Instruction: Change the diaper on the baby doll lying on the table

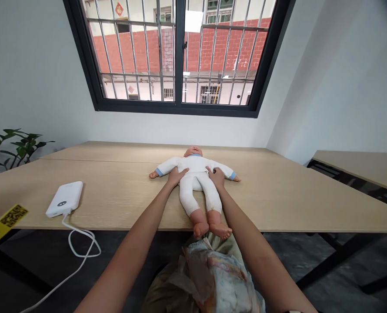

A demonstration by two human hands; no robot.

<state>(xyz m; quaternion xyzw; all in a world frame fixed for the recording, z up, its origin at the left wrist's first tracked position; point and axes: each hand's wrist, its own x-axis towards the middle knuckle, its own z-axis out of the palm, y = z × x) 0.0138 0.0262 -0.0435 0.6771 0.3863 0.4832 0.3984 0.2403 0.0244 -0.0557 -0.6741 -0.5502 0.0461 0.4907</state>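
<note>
A baby doll (195,174) in a white suit with blue cuffs lies on its back on the wooden table (115,191), head toward the window and bare feet over the near edge. My left hand (176,175) rests on the doll's side at its left flank, fingers laid over the torso. My right hand (216,176) presses on the other side of the torso. Both arms stretch forward from me. A crumpled printed diaper (219,278) lies on my lap below the table edge.
A white power bank (65,198) lies at the table's left, its white cable (79,248) looping down off the edge. A yellow tag (5,219) sits at the left corner. A green plant (14,148) stands far left. A second table (359,167) is at right.
</note>
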